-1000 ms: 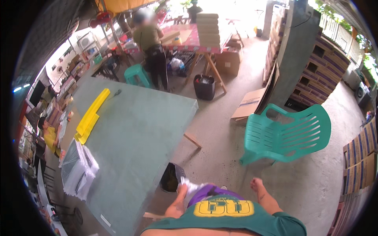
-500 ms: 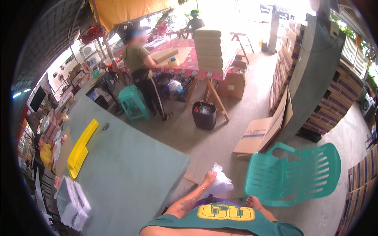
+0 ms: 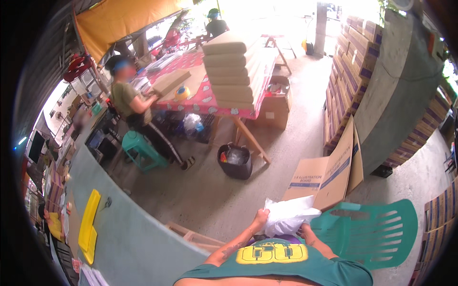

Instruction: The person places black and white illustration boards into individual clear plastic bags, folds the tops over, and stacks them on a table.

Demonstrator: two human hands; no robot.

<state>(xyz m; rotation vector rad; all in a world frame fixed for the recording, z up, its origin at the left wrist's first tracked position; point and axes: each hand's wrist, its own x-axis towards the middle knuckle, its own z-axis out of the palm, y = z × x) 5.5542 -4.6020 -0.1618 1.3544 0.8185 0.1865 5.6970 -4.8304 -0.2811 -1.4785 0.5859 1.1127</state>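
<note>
White plastic (image 3: 290, 213) has moved across the body since the earlier frame, where it hangs from the left hand (image 3: 260, 220) alone; now it spreads between that hand and the right hand (image 3: 306, 231), which has come in from beside the green chair (image 3: 377, 233). For the work in hand, this means that both hands are at the plastic rather than one; it sits in front of the person's shirt, near the left side of the chair and just short of the cardboard sheets (image 3: 334, 176) leaning at the right.

Left fingers are closed on the plastic's left edge; right fingers are at its near right corner, partly hidden, so I cannot tell whether they grip it or only touch it; nor can I tell whether it is a bag or a loose sheet.

At the near left, the grey table (image 3: 138, 233) bears a yellow folded piece (image 3: 88, 229), well apart from both hands; farther off, a co-worker (image 3: 128, 97) stands at the pink-covered table (image 3: 193, 59) beside a stack of tan slabs (image 3: 228, 78); a black bin (image 3: 234, 163) stands near that table's trestle leg.
</note>
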